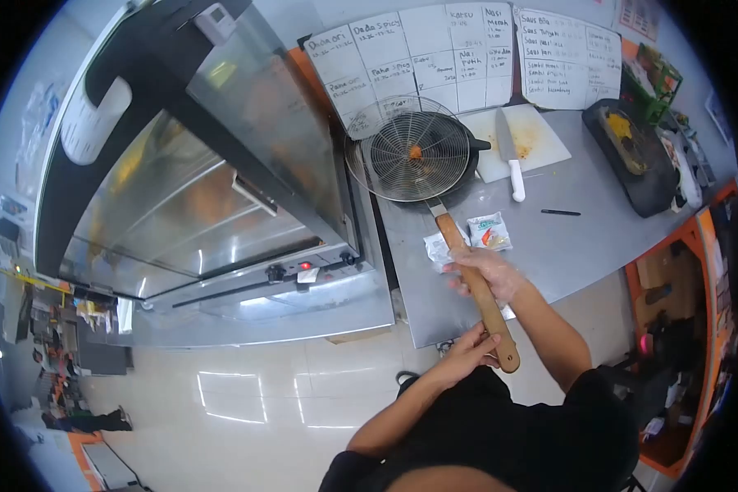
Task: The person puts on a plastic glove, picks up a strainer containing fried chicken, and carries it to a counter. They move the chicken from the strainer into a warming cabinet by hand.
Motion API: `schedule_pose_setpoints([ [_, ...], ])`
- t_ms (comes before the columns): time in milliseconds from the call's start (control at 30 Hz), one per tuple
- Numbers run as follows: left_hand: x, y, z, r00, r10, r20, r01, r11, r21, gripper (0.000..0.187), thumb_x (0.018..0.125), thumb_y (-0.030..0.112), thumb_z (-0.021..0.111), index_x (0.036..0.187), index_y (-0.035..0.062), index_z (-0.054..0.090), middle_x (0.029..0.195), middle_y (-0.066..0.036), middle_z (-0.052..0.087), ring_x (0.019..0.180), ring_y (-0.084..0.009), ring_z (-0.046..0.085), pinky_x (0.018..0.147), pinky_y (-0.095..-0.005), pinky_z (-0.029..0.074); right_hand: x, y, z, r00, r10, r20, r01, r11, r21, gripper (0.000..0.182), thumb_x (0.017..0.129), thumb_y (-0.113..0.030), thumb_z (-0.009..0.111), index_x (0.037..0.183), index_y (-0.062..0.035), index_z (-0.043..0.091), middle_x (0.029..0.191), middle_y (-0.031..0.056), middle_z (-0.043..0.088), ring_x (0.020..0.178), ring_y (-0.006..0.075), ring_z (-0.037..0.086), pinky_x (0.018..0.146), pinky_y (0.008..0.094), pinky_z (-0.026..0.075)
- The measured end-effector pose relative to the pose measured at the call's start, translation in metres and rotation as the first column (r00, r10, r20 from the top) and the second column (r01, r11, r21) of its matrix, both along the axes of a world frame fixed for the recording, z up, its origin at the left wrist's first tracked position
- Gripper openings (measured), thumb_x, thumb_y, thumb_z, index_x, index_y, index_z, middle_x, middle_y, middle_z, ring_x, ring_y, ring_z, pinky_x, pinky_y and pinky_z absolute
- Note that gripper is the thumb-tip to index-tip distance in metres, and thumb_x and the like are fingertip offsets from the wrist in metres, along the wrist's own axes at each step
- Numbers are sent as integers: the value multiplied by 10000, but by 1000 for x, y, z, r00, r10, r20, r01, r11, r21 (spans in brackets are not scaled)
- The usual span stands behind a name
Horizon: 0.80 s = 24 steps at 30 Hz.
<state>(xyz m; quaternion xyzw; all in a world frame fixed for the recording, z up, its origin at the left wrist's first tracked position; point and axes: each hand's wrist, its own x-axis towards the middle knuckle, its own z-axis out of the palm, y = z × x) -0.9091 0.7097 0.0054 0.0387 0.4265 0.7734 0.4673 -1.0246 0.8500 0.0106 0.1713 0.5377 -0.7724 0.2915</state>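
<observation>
A wire skimmer [385, 176] with a long wooden handle reaches from my hands toward the back of the metal table. My right hand [490, 273] is closed around the middle of the handle. Lower down, near the handle's end with the hole, my left hand [467, 354] grips it with thumb and fingers. The round mesh lies over a black pan [472, 164], overlapping most of it in this view. At the mesh's centre shows a small orange-brown piece [416, 152]. Two small packets, one white with a red and green print [489, 232], lie beside the handle, close to my right hand.
On the metal table [549, 254] are a white cutting board [549, 135] with a white-handled knife [517, 176] and a black pen [561, 213]. A black tray [631, 160] stands at the right. A glass display warmer [213, 197] occupies the left. Handwritten whiteboards [435, 57] lean behind.
</observation>
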Motion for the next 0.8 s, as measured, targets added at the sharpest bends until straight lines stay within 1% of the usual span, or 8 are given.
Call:
schedule_pose_setpoints([
  [67, 3, -2, 1, 1000, 3, -9, -3, 1000, 12, 404, 996, 228, 451, 1348, 55, 357, 1248, -98, 503, 1001, -169, 574, 802, -301, 495, -1, -3, -24, 1000, -15, -10, 9, 915, -404, 284, 911, -239, 590, 1120, -76, 488, 809, 0, 520, 556, 86, 499, 425, 236, 399],
  [200, 42, -63, 2, 928, -87, -363, 112, 992, 50, 557, 953, 100, 445, 1456, 70, 207, 1407, -122, 363, 1239, -238, 446, 1020, -369, 372, 39, -13, 9, 991, -25, -132, -8, 969, -245, 231, 906, -266, 595, 992, -79, 493, 778, 2, 497, 485, 50, 409, 406, 232, 350],
  [267, 103, -117, -19, 927, -233, -292, 229, 972, -48, 619, 934, 101, 476, 1476, 86, 177, 1452, -123, 323, 1341, -255, 326, 1091, -370, 275, 75, -8, 23, 982, -26, -187, -11, 981, -192, 231, 909, -264, 590, 1032, -97, 488, 735, -21, 491, 465, 53, 392, 399, 224, 326],
  [300, 141, -145, -29, 861, -273, -430, 193, 956, -221, 619, 932, 178, 489, 1473, 77, 204, 1484, -132, 284, 1388, -262, 241, 1118, -355, 215, 98, -11, 36, 982, -11, -190, -22, 985, -170, 231, 909, -264, 590, 1032, -97, 488, 735, -21, 491, 465, 53, 392, 399, 224, 326],
  [333, 188, -174, -54, 907, -275, -320, 132, 906, -403, 611, 933, 264, 480, 1462, 65, 249, 1487, -144, 279, 1393, -257, 226, 1127, -345, 186, 124, -16, 52, 981, -60, -186, 41, 994, -103, 245, 907, -257, 593, 1059, -99, 483, 725, -15, 492, 455, 58, 396, 391, 228, 327],
  [433, 334, -258, -126, 984, 178, -28, -173, 887, -429, 637, 932, 333, 483, 1443, 13, 277, 1472, -151, 309, 1380, -223, 242, 1125, -334, 192, 196, -28, 74, 978, -117, -171, 123, 992, 23, 271, 904, -240, 597, 1100, -96, 477, 716, -4, 493, 439, 70, 405, 377, 236, 331],
  [633, 466, -302, -158, 913, 391, 119, -337, 885, -322, 601, 964, 346, 455, 1421, -16, 309, 1394, -143, 421, 1308, -219, 356, 1097, -314, 238, 372, -71, 87, 995, -17, -99, 31, 990, 137, 272, 913, -185, 569, 1138, -80, 457, 750, 18, 496, 450, 88, 423, 382, 233, 347],
  [800, 481, -376, -128, 817, 545, -187, -549, 637, -541, 562, 972, 360, 461, 1389, -7, 376, 1365, -141, 462, 1286, -198, 389, 1076, -304, 265, 452, -145, 76, 947, 266, 182, -276, 961, 33, 275, 916, -186, 564, 1147, -88, 452, 756, 13, 494, 447, 82, 424, 372, 224, 336],
])
